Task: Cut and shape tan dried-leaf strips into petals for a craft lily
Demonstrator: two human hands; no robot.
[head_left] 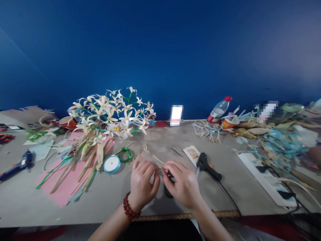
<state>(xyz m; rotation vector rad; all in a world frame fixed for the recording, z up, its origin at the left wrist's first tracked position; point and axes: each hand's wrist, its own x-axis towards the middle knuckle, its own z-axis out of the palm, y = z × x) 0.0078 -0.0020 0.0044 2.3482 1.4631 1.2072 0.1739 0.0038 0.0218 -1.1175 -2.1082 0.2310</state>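
Close together over the front middle of the table, my left hand (144,180) and my right hand (183,182) are both closed in a pinch, fingertips nearly touching. From the fingers of my right hand a thin tan strip (158,160) points up and left. What sits between my left fingertips is too small to make out. Partly hidden under my right hand lies a dark looped object, like scissor handles (168,190). Left of my hands are a white-and-blue ribbon spool (112,164) and a green roll (124,154).
White artificial flowers (107,107) stand behind dried husks on pink paper (60,190). A black glue gun (208,167) and a power strip (265,179) are right; a blue glue gun (26,160) lies left. Behind are a bottle (219,109) and a lit phone (176,115).
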